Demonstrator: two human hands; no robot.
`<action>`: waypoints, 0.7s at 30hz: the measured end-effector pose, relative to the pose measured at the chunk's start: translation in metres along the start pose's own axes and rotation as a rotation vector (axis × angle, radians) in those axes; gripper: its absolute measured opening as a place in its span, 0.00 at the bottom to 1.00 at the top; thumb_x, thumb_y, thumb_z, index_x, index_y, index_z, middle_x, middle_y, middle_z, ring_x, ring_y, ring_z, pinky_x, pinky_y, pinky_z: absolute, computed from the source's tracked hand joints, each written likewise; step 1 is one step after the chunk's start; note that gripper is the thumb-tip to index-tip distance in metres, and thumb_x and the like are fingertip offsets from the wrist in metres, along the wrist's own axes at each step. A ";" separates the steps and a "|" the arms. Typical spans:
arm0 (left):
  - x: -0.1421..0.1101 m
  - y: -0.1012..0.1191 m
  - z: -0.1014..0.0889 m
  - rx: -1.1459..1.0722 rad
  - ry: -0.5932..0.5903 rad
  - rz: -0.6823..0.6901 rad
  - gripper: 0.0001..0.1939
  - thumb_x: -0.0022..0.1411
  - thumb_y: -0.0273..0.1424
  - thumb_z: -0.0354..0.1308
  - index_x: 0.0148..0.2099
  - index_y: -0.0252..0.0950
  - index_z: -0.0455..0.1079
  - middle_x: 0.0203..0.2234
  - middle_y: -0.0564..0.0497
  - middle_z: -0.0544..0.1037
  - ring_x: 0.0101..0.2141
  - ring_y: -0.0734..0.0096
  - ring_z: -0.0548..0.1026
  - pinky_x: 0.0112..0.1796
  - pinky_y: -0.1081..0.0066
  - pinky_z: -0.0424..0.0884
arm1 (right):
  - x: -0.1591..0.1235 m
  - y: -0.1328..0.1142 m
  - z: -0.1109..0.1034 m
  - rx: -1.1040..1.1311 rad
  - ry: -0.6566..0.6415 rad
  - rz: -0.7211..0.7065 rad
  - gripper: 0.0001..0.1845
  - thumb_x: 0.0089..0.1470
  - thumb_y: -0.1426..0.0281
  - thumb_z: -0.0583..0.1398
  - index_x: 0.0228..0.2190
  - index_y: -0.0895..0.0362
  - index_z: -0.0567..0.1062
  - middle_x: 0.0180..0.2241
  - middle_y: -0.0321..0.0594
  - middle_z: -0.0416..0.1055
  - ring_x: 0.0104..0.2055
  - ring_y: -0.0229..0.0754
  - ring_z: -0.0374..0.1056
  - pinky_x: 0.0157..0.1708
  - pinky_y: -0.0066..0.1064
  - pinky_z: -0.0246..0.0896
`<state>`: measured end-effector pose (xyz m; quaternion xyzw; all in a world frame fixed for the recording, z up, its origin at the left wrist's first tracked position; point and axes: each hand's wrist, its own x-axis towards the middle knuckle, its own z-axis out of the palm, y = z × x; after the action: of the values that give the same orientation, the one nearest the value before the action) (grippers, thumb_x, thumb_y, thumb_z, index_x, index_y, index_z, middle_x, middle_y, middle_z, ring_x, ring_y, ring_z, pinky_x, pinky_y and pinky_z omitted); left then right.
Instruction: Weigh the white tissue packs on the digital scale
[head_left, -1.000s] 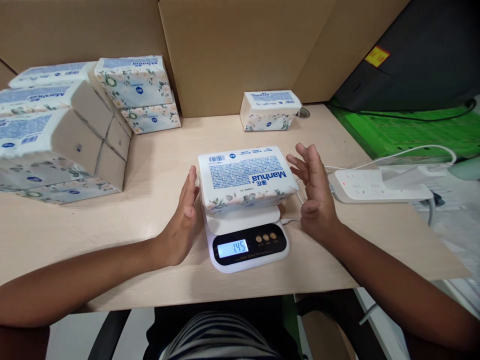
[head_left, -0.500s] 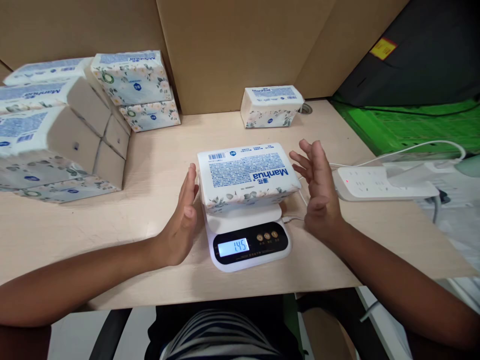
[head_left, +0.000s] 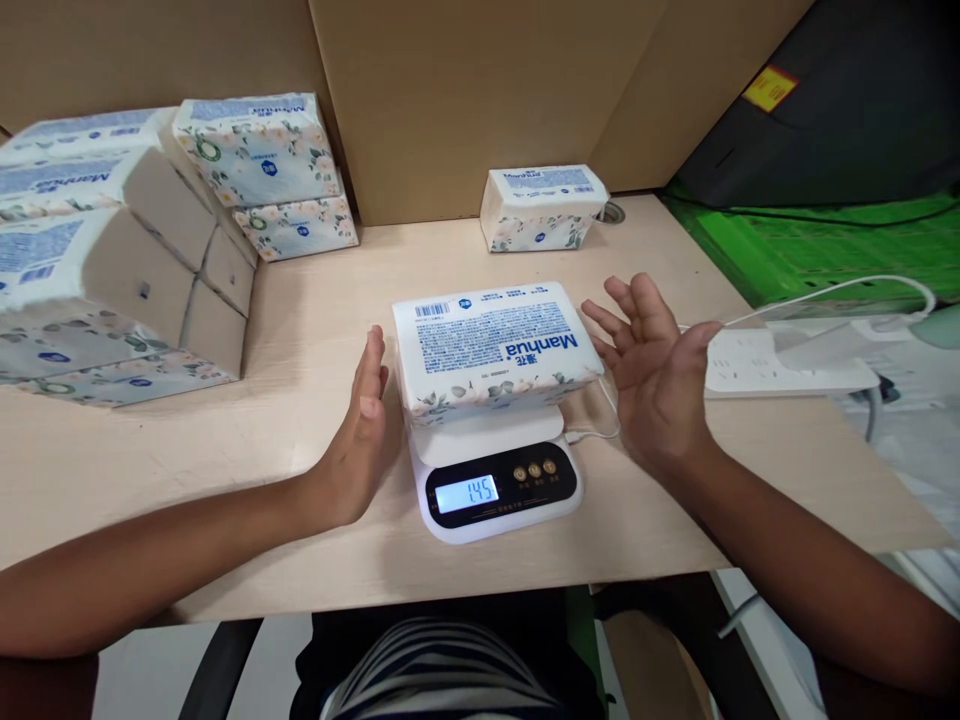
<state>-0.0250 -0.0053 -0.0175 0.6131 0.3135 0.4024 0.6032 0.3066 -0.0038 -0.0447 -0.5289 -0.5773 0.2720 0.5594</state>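
Observation:
A white pack of tissues [head_left: 491,345] with blue print and a floral edge lies on the plate of a white kitchen scale [head_left: 499,490]. The scale's lit display [head_left: 466,494] reads 1.45 or a similar figure. To the left of the pack, my left hand [head_left: 358,440] is held upright with its fingers stretched out, a small gap from the pack. On the other side my right hand [head_left: 656,375] is spread, palm turned up and inward, apart from the pack. Both hands hold nothing.
Several stacked tissue packs [head_left: 142,270] stand at the left, with two more [head_left: 262,160] behind. A single pack [head_left: 541,210] sits by the cardboard wall [head_left: 480,100]. A white power strip [head_left: 780,362] with cables and a green crate [head_left: 840,255] are at the right.
My right hand has turned its palm further open, the thumb swinging out to the right. My left hand has shifted very slightly left. The pack and the reading stay the same.

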 end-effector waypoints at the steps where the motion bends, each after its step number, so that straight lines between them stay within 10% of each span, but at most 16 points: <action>1: 0.000 0.000 -0.001 0.005 0.023 -0.018 0.45 0.74 0.66 0.44 0.83 0.65 0.32 0.83 0.65 0.37 0.81 0.49 0.29 0.78 0.40 0.36 | 0.002 0.002 -0.001 0.007 0.003 0.026 0.50 0.62 0.28 0.34 0.76 0.30 0.56 0.79 0.36 0.56 0.79 0.61 0.58 0.70 0.62 0.66; 16: 0.000 -0.012 -0.010 0.069 0.090 0.050 0.44 0.74 0.66 0.40 0.83 0.65 0.31 0.83 0.69 0.31 0.80 0.56 0.21 0.78 0.44 0.32 | -0.010 -0.011 0.009 0.078 0.063 0.109 0.48 0.70 0.36 0.30 0.80 0.42 0.44 0.81 0.43 0.49 0.83 0.50 0.48 0.75 0.59 0.59; 21: -0.013 -0.030 -0.020 0.079 -0.185 0.125 0.53 0.67 0.71 0.47 0.84 0.60 0.38 0.83 0.60 0.44 0.81 0.45 0.29 0.78 0.44 0.41 | -0.045 -0.060 0.046 0.168 -0.363 -0.132 0.55 0.68 0.34 0.48 0.79 0.40 0.27 0.83 0.38 0.44 0.83 0.56 0.46 0.78 0.58 0.54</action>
<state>-0.0459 -0.0046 -0.0499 0.6891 0.2331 0.3686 0.5787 0.2368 -0.0497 -0.0168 -0.3838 -0.6773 0.3727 0.5050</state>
